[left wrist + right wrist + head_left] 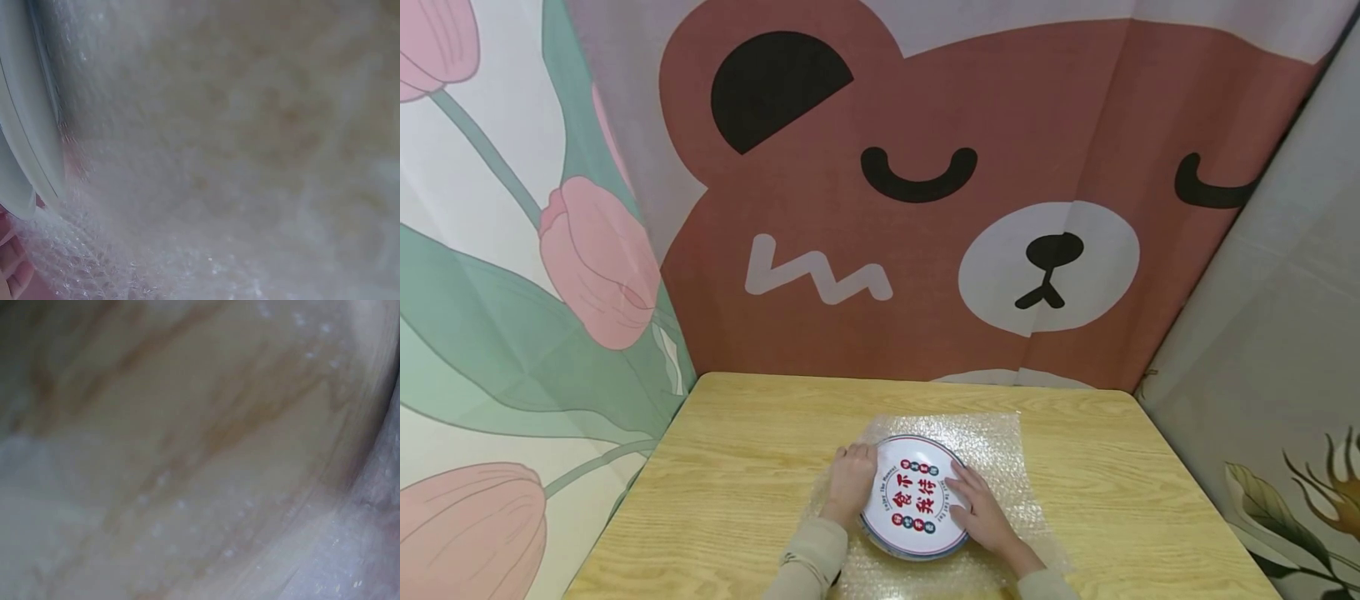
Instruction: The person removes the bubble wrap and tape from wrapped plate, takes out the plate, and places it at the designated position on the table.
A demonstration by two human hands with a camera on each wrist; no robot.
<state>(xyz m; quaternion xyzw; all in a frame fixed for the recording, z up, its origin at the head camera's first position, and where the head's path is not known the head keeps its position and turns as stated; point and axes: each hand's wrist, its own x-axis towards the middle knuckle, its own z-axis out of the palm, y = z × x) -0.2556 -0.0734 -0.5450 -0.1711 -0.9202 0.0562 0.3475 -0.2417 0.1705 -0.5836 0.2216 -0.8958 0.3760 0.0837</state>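
A round white plate [916, 492] with a blue rim and red characters lies face up on a sheet of bubble wrap [992, 442]. White rims [28, 106] show one against another in the left wrist view, so more than one plate seems stacked. My left hand [850, 483] grips the stack's left edge with curled fingers; what its fingertips touch is hidden. My right hand [985, 510] rests on the plate's right side, fingers and thumb spread over the face. Blurred bubble wrap [325, 569] fills part of the right wrist view.
A light wooden table [760, 450] carries the wrap, which spreads beyond the plates on several sides. Behind it hangs a curtain [1000, 108] with a bear print. A tulip-print curtain [512, 350] stands at the left, and a pale cloth [1262, 350] at the right.
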